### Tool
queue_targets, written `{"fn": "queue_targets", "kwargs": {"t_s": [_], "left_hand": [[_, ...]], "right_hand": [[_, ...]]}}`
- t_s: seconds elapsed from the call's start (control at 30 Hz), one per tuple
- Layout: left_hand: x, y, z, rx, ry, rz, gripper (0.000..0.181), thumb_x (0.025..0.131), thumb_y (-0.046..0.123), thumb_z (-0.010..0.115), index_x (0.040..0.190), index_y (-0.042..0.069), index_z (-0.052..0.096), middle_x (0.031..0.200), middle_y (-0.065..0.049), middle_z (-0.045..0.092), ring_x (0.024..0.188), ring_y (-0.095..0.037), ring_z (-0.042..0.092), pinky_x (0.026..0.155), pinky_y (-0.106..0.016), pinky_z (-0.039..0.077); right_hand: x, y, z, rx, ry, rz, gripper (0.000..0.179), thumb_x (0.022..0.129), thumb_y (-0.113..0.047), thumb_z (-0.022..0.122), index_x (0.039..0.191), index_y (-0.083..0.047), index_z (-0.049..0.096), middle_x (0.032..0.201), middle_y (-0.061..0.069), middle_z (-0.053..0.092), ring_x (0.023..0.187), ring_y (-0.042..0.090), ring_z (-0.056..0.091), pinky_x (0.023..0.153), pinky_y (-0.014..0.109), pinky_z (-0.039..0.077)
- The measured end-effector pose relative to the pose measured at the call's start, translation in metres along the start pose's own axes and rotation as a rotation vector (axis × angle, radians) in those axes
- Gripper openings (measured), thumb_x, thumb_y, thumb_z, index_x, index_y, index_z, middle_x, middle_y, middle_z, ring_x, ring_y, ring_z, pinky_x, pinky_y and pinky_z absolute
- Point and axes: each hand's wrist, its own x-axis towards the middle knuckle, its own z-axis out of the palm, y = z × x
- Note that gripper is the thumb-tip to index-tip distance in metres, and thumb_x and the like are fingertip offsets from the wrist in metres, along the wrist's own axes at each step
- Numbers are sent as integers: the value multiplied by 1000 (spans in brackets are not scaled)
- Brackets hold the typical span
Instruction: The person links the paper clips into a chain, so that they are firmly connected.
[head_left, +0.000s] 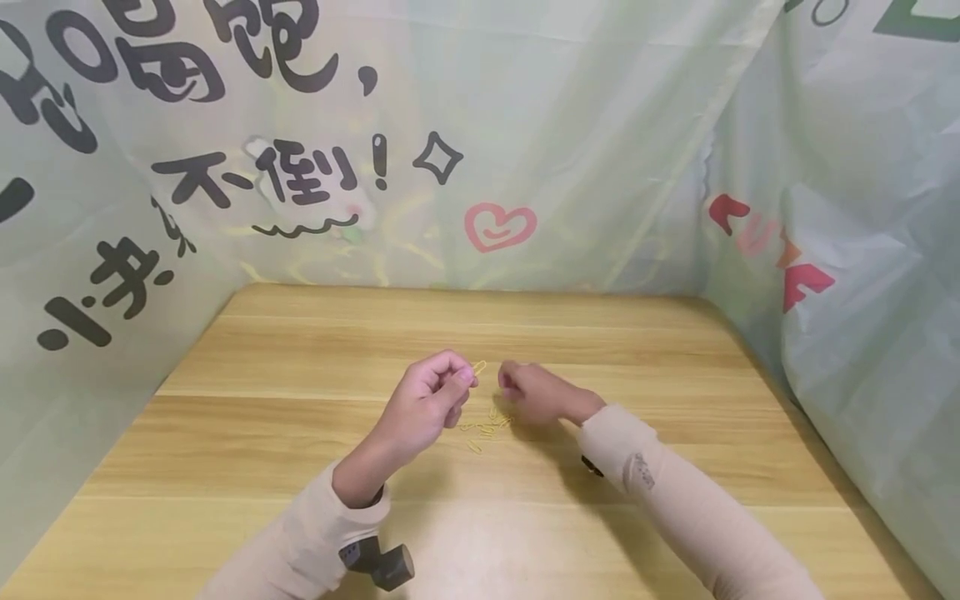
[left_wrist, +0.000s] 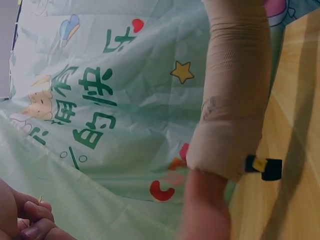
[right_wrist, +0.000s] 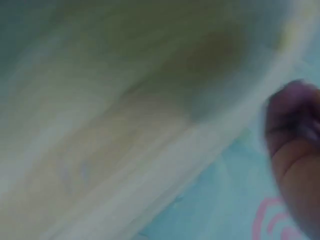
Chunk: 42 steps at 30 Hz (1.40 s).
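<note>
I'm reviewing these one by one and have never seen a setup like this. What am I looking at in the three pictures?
There is no machine here: a person works with two bare hands. The wide picture comes from a head-worn camera looking forward and down. The other two come from wrist cameras: the left one mostly catches the right sleeve and a bit of the left hand; the right one is badly blurred, with part of the right hand at its edge.

On the wooden table lies a small scatter of yellow paper clips. The left hand pinches one yellow paper clip. The right hand's fingers are curled, but whether they hold anything is unclear. Printed pale green sheets surround the table.
</note>
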Motion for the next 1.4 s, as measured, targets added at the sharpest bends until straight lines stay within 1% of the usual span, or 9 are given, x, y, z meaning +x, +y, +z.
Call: {"fn": "queue_targets", "kwargs": {"t_s": [0.13, 0.3, 0.5, 0.63, 0.73, 0.87, 0.97, 1.2, 1.4], "left_hand": [[-4, 2, 0, 41, 1, 13, 17, 101, 1, 45, 88, -9, 51, 62, -2, 39, 50, -9, 33, 48, -21, 28], [-7, 10, -1, 123, 5, 79, 15, 100, 0, 46, 89, -6, 54, 60, -1, 40, 49, -9, 35, 47, -21, 30], [-7, 19, 1, 168, -8, 194, 13, 98, -3, 47, 88, -4, 55, 57, -3, 39, 48, -11, 35, 44, -23, 31], [-5, 22, 4, 214, -2, 253, 12, 97, -3, 49, 87, -2, 56, 57, -2, 41, 48, -11, 37, 42, -24, 33], [-4, 24, 6, 235, 1, 273, 12, 96, -4, 49, 87, -1, 56, 57, -1, 41, 48, -10, 37, 42, -24, 34], [-4, 24, 7, 234, -2, 268, 12, 96, -4, 49, 86, -1, 56, 57, -1, 41, 48, -10, 37, 42, -24, 33], [-4, 23, 7, 230, -1, 258, 12, 96, -4, 49, 86, -1, 56, 57, -1, 41, 48, -10, 37, 42, -24, 33], [-5, 21, 6, 238, 10, 251, 12, 95, -4, 49, 86, -1, 56, 57, 0, 41, 47, -10, 38, 42, -24, 34], [-2, 22, 9, 289, 22, 301, 11, 94, -5, 52, 85, 0, 58, 59, 1, 43, 49, -10, 38, 44, -24, 34]], "right_hand": [[-19, -24, -22, 428, 215, -80, 20, 96, 6, 50, 116, 6, 54, 76, 9, 59, 66, 21, 58, 62, 37, 55], [-43, -63, -49, 605, 328, -203, 29, 91, 13, 56, 119, 9, 54, 83, 14, 63, 72, 23, 65, 67, 37, 57], [-59, -90, -67, 630, 395, -455, 34, 85, 11, 67, 115, 16, 52, 82, 22, 64, 74, 19, 69, 64, 33, 57], [-60, -97, -69, 597, 456, -544, 36, 85, -2, 72, 109, 17, 54, 81, 17, 64, 73, 16, 67, 61, 29, 56], [-59, -100, -68, 566, 497, -562, 35, 84, -2, 74, 107, 16, 55, 80, 12, 62, 71, 14, 63, 60, 26, 54], [-59, -100, -67, 537, 524, -577, 28, 81, 13, 70, 106, 14, 58, 80, 11, 58, 69, 15, 57, 59, 25, 52], [-58, -98, -67, 507, 515, -598, 23, 85, 13, 65, 107, 11, 61, 82, 10, 58, 67, 16, 53, 56, 24, 49], [-62, -94, -72, 525, 440, -551, 6, 90, 8, 60, 96, 8, 59, 79, 9, 55, 62, 14, 47, 52, 25, 43], [-61, -95, -78, 627, 340, -569, 7, 92, 12, 54, 93, 8, 61, 88, 13, 60, 78, 19, 65, 69, 34, 57]]}}
